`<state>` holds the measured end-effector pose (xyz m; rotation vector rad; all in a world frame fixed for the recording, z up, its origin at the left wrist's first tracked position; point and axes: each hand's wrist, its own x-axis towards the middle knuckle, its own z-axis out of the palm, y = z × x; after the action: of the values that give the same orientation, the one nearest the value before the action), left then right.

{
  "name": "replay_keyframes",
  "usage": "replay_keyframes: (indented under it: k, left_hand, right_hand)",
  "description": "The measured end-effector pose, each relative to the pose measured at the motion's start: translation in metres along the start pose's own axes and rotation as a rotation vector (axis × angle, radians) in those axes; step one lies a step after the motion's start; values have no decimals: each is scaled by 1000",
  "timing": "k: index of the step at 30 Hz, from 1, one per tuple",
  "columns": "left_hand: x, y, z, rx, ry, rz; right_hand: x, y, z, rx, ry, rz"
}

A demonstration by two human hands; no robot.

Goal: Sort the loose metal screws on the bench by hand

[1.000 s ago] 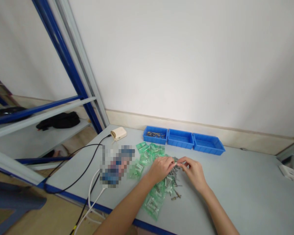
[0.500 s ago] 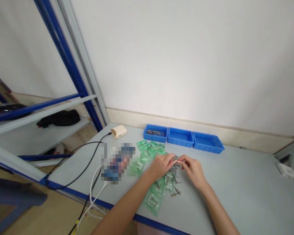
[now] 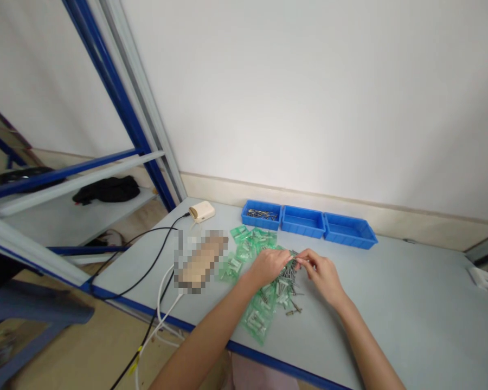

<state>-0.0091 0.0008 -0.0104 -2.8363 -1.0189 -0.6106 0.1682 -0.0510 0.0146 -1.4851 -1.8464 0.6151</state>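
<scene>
My left hand (image 3: 269, 266) is over the pile, its fingers bent together in a pinch. Facing it from the right, my right hand (image 3: 319, 275) has thumb and forefinger closed close to the left fingertips. Anything between the fingers is too small to make out. Below them lies a heap of thin metal pins (image 3: 288, 273), perhaps rivets or screws, partly covered by my left hand. A few loose pins (image 3: 296, 307) lie nearer the table edge. Green clear plastic packets (image 3: 257, 320) with small metal parts inside spread to the left and under the heap.
Three blue bins stand in a row by the wall: a left bin (image 3: 261, 222) with thin metal pins, a middle bin (image 3: 303, 230) and a right bin (image 3: 350, 239). A cream-coloured device (image 3: 202, 211), a blurred-out phone-like object (image 3: 203, 262) and cables (image 3: 151, 269) lie left.
Both hands stay pinched together over the heap, with only slight finger movement. The whole view has shifted a little, and the blurred-out object's colours have changed from blue to tan.
</scene>
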Motion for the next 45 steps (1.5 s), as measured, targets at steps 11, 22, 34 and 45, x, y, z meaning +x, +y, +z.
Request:
replay_keyframes:
  k: [11, 22, 34, 45]
  left_hand:
    - [-1, 0, -1, -26, -19, 35]
    - [0, 2, 0, 33, -75, 5]
    - [-3, 2, -3, -15, -107, 29]
    - [1, 10, 3, -72, -118, -51]
  right_hand:
    - [0, 7, 3, -5, -33, 75]
    - [2, 12, 2, -16, -30, 38]
    - [1, 19, 6, 216, -149, 75]
    - [4, 20, 10, 274, -210, 131]
